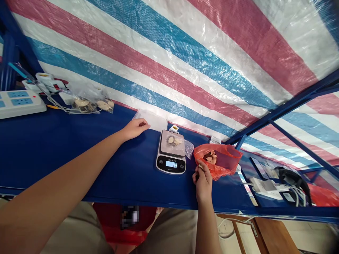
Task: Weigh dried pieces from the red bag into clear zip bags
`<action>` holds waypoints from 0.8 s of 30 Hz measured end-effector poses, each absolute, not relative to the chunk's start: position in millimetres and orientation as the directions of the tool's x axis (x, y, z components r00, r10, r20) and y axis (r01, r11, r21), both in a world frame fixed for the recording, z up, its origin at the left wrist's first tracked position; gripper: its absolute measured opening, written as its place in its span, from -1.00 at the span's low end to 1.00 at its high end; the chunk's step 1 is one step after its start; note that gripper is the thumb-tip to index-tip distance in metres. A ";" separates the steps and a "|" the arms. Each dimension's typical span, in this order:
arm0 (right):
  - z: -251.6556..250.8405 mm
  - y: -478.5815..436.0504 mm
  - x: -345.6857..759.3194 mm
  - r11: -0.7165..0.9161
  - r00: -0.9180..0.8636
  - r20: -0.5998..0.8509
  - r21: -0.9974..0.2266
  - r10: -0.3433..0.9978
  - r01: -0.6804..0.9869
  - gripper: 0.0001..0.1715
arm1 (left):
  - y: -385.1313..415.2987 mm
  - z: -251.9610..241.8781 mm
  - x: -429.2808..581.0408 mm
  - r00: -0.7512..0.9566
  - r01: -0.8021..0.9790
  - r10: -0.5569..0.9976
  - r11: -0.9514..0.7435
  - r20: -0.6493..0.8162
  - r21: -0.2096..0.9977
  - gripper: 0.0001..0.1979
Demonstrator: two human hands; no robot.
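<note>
A kitchen scale (171,158) stands on the blue table, its lit display showing digits. On its pan lies a clear plastic bag (188,149) with several pale, dark-edged dried slices (174,141) in it. To the right, an open red plastic bag (227,160) holds more brownish dried slices (210,157). At this bag's near left edge is my right hand (203,179), closed, with a small dried slice pinched in the fingers; a dark bit also shows in the palm. My left hand (134,129) rests with curled fingers by a stack of flat clear bags (152,120); nothing shows in it.
Filled clear bags (91,104) lie back left, near a white power strip (22,102) and cables. A small white item (174,128) sits behind the scale. At right are a dark headband-like object (293,180) and white adapters (266,187). Striped sheeting (164,70) hangs behind.
</note>
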State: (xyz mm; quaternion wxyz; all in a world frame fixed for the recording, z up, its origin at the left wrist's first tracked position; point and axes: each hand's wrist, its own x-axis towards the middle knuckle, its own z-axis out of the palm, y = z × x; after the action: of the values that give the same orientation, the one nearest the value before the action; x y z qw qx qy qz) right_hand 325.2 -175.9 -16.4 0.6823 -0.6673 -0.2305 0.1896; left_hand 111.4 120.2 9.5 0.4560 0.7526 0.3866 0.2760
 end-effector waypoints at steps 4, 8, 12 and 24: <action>-13.2 -176.6 322.4 0.024 0.815 0.056 -0.998 0.576 0.052 -0.50 | 119.9 10.0 111.6 0.544 0.323 0.836 -0.286 0.070 0.902 -0.67; -14.4 -178.4 321.9 0.003 0.797 0.060 -0.997 0.600 0.073 -0.52 | 119.6 10.4 111.1 0.545 0.314 0.835 -0.282 0.071 0.907 -0.66; -17.0 -178.4 323.3 -0.016 0.792 0.079 -0.994 0.605 0.111 -0.51 | 119.2 11.8 110.9 0.542 0.312 0.838 -0.275 0.068 0.909 -0.66; -15.5 -177.9 323.1 -0.050 0.846 0.065 -0.993 0.529 0.107 -0.44 | 118.3 12.7 110.6 0.547 0.330 0.836 -0.255 0.036 0.909 -0.64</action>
State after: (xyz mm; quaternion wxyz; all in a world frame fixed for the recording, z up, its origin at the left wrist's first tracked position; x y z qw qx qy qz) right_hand 323.1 -177.9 -15.5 0.6516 -0.7060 -0.2252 0.1621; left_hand 110.6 118.3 12.7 0.4680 0.7447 0.3915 0.2704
